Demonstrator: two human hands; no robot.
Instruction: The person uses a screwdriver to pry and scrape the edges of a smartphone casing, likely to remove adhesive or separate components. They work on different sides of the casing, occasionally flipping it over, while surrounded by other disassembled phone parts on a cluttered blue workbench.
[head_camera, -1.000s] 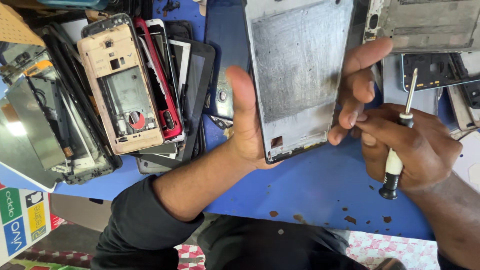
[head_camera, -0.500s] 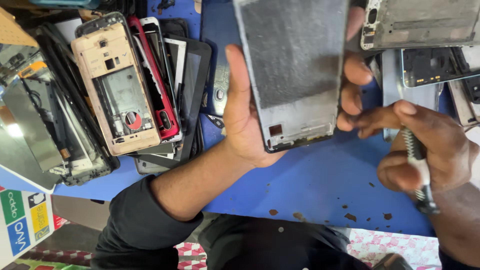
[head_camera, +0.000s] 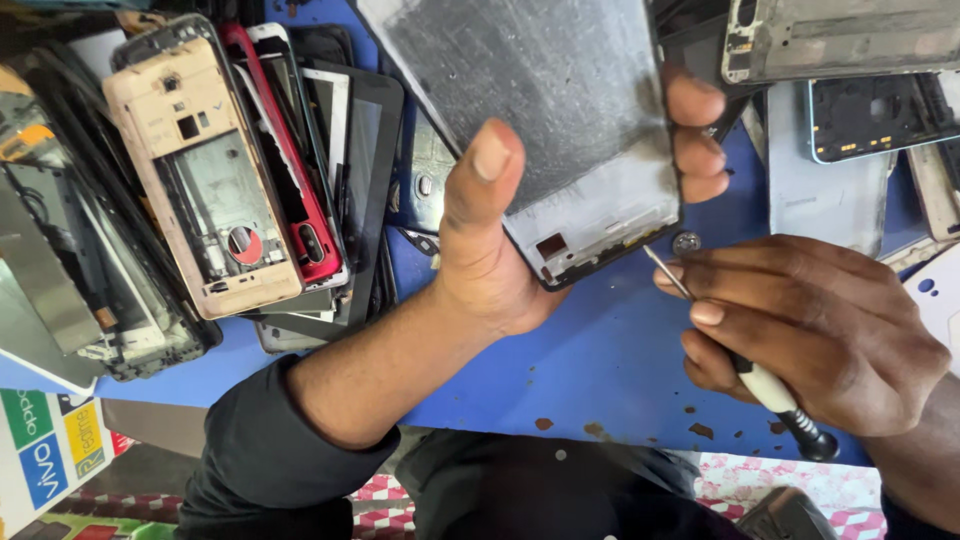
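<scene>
My left hand (head_camera: 490, 250) grips a grey phone frame (head_camera: 545, 120) by its lower end, thumb across the left edge, fingers curled round the right edge. It is held tilted above the blue table (head_camera: 610, 370). My right hand (head_camera: 810, 330) is shut on a small screwdriver (head_camera: 765, 385) with a white and black handle. Its thin metal tip points up-left, just below the frame's bottom right corner. A small round metal piece (head_camera: 686, 243) lies on the table beside the tip.
A pile of stripped phone housings lies at the left, with a beige frame (head_camera: 200, 170) and a red one (head_camera: 290, 180) on top. More phone backs and frames (head_camera: 850, 40) lie at the top right. Brown chips mark the table's front edge.
The phone frame has come closer and tilted, filling more of the view. My right hand has turned the screwdriver so its tip now points up at the frame's lower corner.
</scene>
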